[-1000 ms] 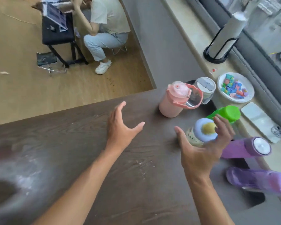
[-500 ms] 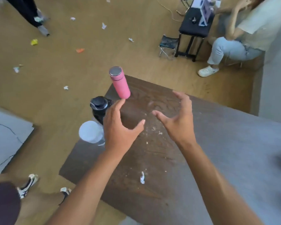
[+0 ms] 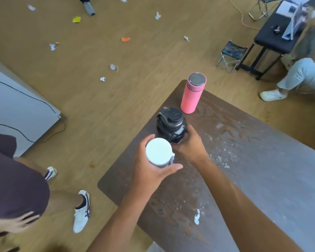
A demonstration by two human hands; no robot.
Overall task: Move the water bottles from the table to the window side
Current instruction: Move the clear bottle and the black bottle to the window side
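Three bottles stand near the left end of the dark wooden table (image 3: 253,170). My left hand (image 3: 149,171) wraps around the white-lidded bottle (image 3: 158,151) at the table's edge. Just beyond it, my right hand (image 3: 189,144) grips the lower side of the black bottle (image 3: 171,124) with a screw cap. A pink bottle (image 3: 193,93) with a metal lid stands upright and untouched at the far corner. The window side is out of view.
A seated person's legs and white shoes (image 3: 82,211) are close to the table's left edge. A grey cabinet (image 3: 16,110) stands at left. Paper scraps litter the wooden floor. A folding stool (image 3: 231,53), black side table (image 3: 273,37) and another seated person (image 3: 298,77) are far right.
My view has swung from the window ledge to the table's left end. Both hands, open and empty before, have reached forward and closed on the white-lidded and black bottles.
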